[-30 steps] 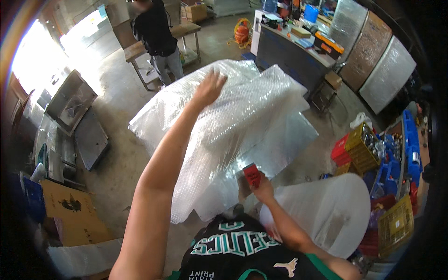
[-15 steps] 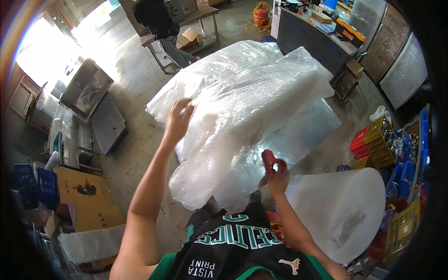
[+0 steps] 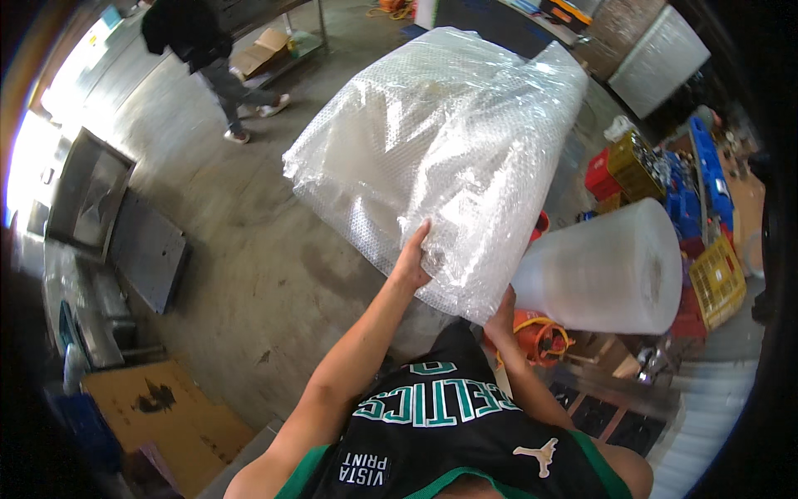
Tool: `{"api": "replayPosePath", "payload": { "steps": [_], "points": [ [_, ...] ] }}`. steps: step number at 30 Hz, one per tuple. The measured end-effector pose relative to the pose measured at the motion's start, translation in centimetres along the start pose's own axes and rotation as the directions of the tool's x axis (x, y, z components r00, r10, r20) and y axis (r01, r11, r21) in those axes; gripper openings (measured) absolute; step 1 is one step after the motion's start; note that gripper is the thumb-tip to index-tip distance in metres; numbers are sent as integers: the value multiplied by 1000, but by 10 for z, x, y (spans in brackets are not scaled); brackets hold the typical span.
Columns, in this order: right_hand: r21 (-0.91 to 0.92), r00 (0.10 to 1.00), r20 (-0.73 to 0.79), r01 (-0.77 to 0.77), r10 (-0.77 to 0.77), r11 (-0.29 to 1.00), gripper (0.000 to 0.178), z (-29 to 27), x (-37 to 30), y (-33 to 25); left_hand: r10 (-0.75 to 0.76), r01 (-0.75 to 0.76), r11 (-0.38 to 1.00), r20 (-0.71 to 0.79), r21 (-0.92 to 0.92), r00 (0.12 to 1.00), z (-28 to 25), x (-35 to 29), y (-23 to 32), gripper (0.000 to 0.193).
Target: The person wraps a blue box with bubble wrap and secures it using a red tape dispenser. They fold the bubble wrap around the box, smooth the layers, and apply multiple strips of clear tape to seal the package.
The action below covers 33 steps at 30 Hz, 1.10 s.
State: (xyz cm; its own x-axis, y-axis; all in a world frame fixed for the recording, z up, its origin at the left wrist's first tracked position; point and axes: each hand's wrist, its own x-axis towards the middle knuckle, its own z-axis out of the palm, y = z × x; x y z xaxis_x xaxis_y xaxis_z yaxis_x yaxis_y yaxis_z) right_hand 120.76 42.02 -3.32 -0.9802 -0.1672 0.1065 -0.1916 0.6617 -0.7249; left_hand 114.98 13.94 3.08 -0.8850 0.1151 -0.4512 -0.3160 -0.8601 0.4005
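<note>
A large sheet of clear bubble wrap (image 3: 490, 158) covers a bulky, boxy thing in front of me, loose and wrinkled on top. My left hand (image 3: 411, 259) grips a fold of it near the close edge, thumb on top. At the near right corner, my right hand (image 3: 501, 318) reaches in beside the hanging wrap. Its fingers are mostly hidden behind the film, so what it holds does not show. Just past the wrap's right side, a small red thing (image 3: 541, 224) peeks out.
A big roll of wrap (image 3: 594, 270) lies at the right, beside an orange gas cylinder (image 3: 539, 337). Crates, yellow (image 3: 716, 284) and red (image 3: 600, 176), stand farther right. Flattened cardboard (image 3: 166, 412) and metal panels (image 3: 148, 249) are at the left. Another person (image 3: 204, 58) walks at the far left.
My left hand came right and down onto the wrap. My right hand, which held a red tool, went behind the wrap's edge. The wrap now hangs over the right side. The other person stepped left.
</note>
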Motion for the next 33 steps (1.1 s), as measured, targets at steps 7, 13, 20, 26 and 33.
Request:
{"api": "replayPosePath", "payload": {
  "steps": [7, 13, 20, 26, 33],
  "points": [
    [429, 958, -278, 58, 71, 902, 78, -25, -28, -118, 251, -694, 513, 685, 505, 684, 164, -71, 181, 61],
    [90, 933, -337, 169, -130, 982, 103, -21, 10, -199, -294, -717, 365, 804, 594, 516, 246, -90, 198, 82],
    [294, 661, -749, 271, 45, 917, 80, -16, 99, -190, -343, -621, 256, 670, 741, 658, 124, -19, 186, 48],
    [600, 655, -676, 224, 337, 768, 48, -77, 88, -169, -235, 361, 540, -275, 760, 932, -128, 69, 183, 91],
    [607, 430, -744, 117, 511, 786, 46, -92, 48, -193, -177, 58, 856, 187, 514, 966, -139, 119, 222, 65]
  ]
}}
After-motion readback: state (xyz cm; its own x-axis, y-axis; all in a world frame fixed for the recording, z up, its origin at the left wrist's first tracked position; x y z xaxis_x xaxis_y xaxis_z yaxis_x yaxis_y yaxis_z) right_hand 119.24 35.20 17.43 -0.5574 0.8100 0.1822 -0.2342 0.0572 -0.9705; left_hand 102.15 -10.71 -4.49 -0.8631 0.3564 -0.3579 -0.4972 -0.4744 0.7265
